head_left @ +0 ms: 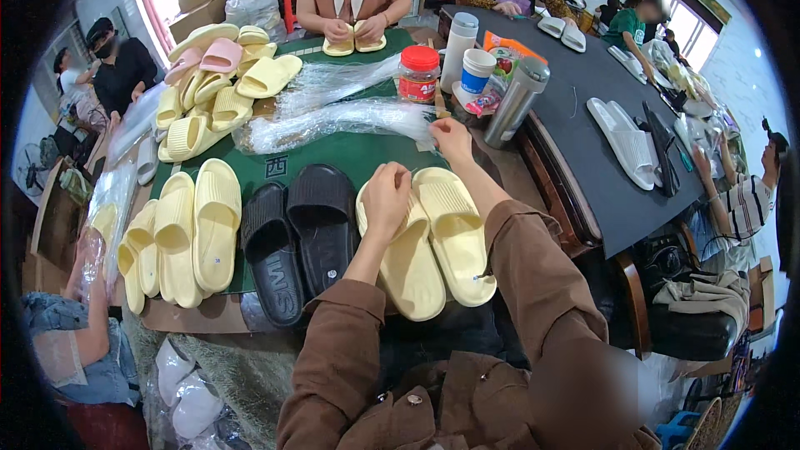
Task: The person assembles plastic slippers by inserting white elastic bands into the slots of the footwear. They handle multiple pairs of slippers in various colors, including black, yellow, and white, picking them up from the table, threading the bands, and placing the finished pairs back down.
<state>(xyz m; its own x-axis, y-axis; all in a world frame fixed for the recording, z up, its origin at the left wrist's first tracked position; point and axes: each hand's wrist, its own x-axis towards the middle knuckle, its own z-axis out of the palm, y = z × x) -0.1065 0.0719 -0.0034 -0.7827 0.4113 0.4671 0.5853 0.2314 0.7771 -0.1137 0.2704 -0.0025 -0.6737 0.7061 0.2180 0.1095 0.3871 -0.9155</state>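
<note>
A pair of pale yellow slippers point(454, 242) lies in front of me at the table's near edge. Over the strap of the left one is my left hand point(387, 202), its fingers pinched together. Farther right and a little higher, my right hand point(454, 143) has its thumb and forefinger closed near the end of a bundle of thin clear plastic strands point(342, 127). Whatever is between the fingertips of either hand is too fine to make out. A pair of black slippers point(323, 221) lies just left of my left hand.
Several yellow slippers point(218, 225) stand at the left, with a heap of yellow and pink ones point(221, 57) beyond. A red-lidded jar point(418, 73), a paper cup point(476, 72) and a steel flask point(517, 102) stand ahead. Co-workers handle slippers around the tables; a white slipper point(623, 143) lies right.
</note>
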